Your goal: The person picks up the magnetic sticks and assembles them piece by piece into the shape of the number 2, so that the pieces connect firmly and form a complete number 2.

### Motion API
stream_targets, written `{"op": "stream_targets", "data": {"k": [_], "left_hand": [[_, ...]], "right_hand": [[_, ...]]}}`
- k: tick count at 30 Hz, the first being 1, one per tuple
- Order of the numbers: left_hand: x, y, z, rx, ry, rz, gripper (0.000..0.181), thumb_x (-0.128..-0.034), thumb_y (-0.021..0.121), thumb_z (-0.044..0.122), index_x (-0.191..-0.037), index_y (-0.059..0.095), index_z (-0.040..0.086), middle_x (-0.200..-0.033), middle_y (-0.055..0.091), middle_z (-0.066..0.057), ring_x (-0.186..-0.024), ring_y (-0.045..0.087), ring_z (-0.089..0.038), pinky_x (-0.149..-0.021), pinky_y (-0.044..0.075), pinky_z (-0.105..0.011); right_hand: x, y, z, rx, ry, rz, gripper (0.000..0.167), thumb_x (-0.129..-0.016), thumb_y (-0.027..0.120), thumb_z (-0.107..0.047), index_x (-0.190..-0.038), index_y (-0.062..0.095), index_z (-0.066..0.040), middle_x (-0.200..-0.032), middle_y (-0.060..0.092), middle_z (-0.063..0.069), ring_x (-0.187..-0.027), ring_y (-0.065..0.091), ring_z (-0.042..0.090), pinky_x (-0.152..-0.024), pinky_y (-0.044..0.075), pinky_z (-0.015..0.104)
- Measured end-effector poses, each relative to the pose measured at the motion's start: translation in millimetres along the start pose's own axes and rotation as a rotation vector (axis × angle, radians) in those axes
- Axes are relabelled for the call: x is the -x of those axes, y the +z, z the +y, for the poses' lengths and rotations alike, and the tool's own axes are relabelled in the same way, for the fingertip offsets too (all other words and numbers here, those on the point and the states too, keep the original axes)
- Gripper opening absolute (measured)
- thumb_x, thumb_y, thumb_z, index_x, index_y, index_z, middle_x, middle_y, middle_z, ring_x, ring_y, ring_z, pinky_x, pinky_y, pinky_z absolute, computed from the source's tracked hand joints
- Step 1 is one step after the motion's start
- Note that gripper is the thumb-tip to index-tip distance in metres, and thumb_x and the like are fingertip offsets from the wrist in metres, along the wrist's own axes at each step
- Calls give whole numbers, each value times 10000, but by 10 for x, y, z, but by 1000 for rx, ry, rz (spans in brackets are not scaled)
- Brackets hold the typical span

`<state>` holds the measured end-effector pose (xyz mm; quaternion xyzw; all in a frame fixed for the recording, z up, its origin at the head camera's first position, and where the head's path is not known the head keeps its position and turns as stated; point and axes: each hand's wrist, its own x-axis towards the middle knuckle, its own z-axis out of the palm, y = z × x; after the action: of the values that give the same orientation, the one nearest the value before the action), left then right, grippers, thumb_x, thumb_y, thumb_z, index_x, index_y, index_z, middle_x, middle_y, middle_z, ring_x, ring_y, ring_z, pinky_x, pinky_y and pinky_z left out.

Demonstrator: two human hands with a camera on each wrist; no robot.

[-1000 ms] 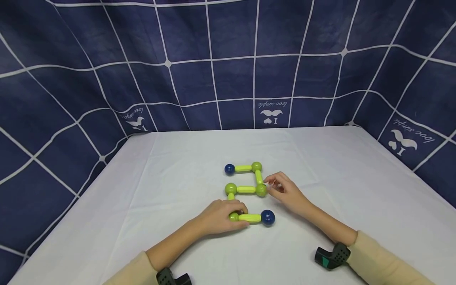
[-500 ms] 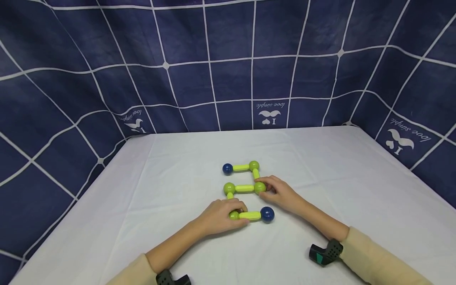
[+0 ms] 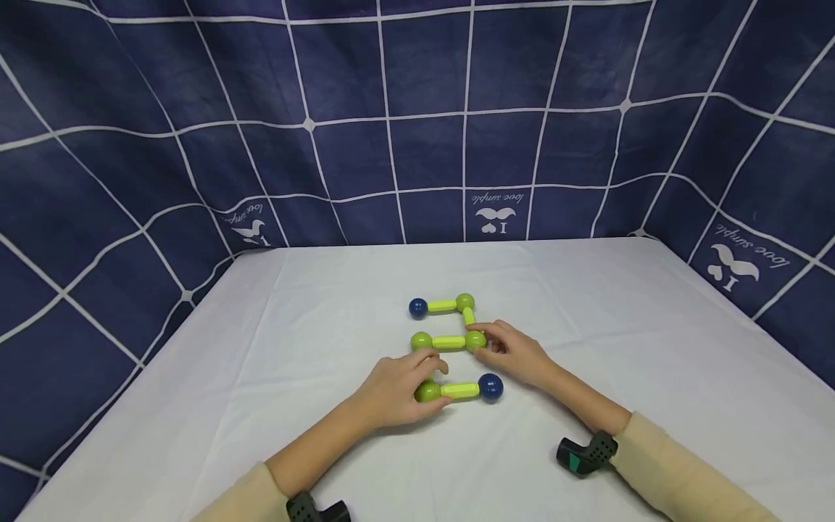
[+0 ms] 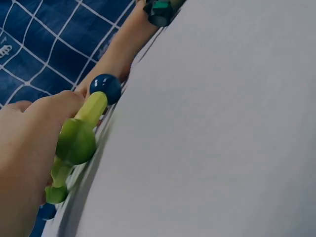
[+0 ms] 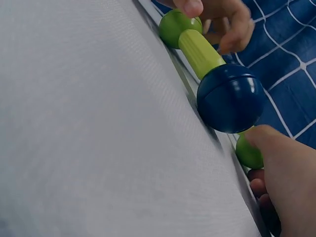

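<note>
A zigzag of joined yellow-green rods (image 3: 449, 342) and balls lies on the white cloth, with a dark blue ball at each end. My left hand (image 3: 394, 391) is beside the near-left green ball (image 3: 428, 392); its thumb is close to the ball and its fingers are spread apart above. From that ball a rod (image 3: 460, 391) runs to the near blue ball (image 3: 491, 388). My right hand (image 3: 518, 355) pinches the middle-right green ball (image 3: 475, 341) between thumb and fingers. In the right wrist view the large blue ball (image 5: 231, 98) partly hides the parts behind it.
At the far end of the zigzag are a green ball (image 3: 465, 302) and a blue ball (image 3: 418, 308). White cloth (image 3: 313, 304) covers the table. A dark blue curtain with white grid lines (image 3: 417, 145) hangs behind and at both sides.
My right hand has moved left onto the middle-right green ball and taken hold of it. The fingers of my left hand have lifted and spread away from the near-left green ball.
</note>
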<state>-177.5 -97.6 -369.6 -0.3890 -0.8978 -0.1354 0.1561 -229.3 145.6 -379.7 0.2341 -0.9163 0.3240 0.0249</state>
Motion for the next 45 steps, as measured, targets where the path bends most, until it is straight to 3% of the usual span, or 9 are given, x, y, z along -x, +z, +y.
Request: {"op": "stream_targets", "data": {"k": [3, 9, 16, 22, 32, 45], "left_hand": [[9, -26, -76, -25, 38, 33, 346, -769, 615, 509, -948, 545, 222, -783, 473, 122, -556, 341, 26, -452, 237, -118], [19, -7, -172, 211, -32, -97, 248, -786, 636, 469, -897, 581, 254, -522, 369, 149, -484, 292, 49, -483, 246, -124], [12, -17, -166, 369, -115, -137, 201, -779, 667, 418, -894, 619, 260, -492, 342, 151, -474, 296, 33, -486, 255, -141], [23, -14, -166, 398, -145, -162, 205, -777, 672, 413, -902, 620, 259, -489, 345, 147, -474, 299, 34, -489, 259, -142], [7, -18, -160, 408, -112, -167, 202, -785, 672, 382, -911, 622, 231, -488, 358, 144, -470, 302, 38, -487, 261, -136], [22, -10, -141, 427, -117, -175, 205, -787, 668, 384, -911, 622, 227, -487, 371, 141, -468, 311, 40, -482, 262, -135]], "right_hand": [[13, 8, 10, 18, -15, 14, 411, -858, 592, -357, -1253, 530, -260, -893, 501, -53, -719, 450, 59, -587, 382, 221], [41, -15, -2, 16, -20, 27, 403, -858, 599, -339, -1243, 544, -231, -933, 517, -45, -735, 459, 61, -600, 392, 218], [20, -26, -5, 3, -34, 36, 404, -855, 607, -333, -1238, 552, -214, -916, 522, -30, -728, 460, 69, -597, 398, 217], [17, -2, 10, -9, -34, 23, 412, -860, 599, -345, -1245, 543, -210, -923, 527, -23, -732, 457, 61, -608, 397, 214], [43, -14, 5, -14, -21, 20, 410, -859, 602, -338, -1244, 543, -210, -890, 515, -21, -725, 454, 66, -603, 392, 220], [51, -1, 9, -14, -23, 31, 406, -857, 606, -325, -1242, 546, -214, -917, 531, -34, -733, 463, 66, -615, 404, 211]]}}
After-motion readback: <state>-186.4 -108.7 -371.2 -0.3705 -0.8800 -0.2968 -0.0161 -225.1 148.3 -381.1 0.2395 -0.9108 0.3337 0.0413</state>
